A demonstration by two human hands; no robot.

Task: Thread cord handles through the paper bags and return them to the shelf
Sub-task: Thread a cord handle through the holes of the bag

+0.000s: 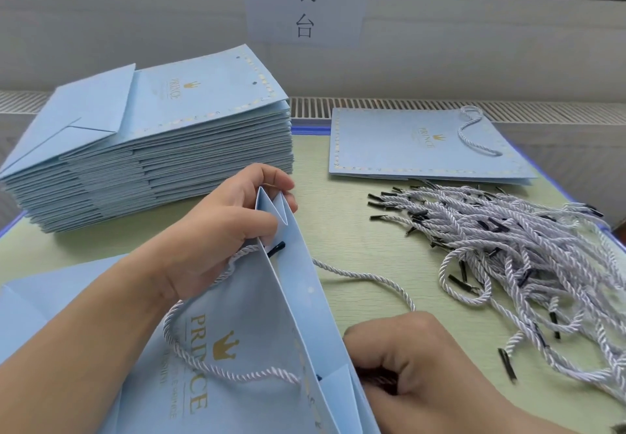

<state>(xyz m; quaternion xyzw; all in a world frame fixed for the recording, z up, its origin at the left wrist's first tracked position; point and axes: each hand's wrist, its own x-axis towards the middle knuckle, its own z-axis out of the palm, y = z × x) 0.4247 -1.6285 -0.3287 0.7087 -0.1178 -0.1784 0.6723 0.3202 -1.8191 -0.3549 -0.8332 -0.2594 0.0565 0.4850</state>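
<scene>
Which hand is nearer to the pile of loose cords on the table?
Right. The right hand lies just beside the loose cords; the left hand, gripping the bag top, is farther, across the bag from them.

Brightness: the whole picture is bright and even, like daytime in a room.
Light: it is soft and seems to come from above; I cannot see a lamp.
Shadows: they are small and pale. A thin dark shadow sits under the stack of bags and under the left hand.
Glare: the gold dots along the edge of the flat bag shine a little.
Blur: the right hand is a bit soft, and so are the far cords at the right edge.
Bending: straight lines on the wall and the table edge curve near the sides.
Sharpness: the middle is clear; the gold letters are easy to read.
</scene>
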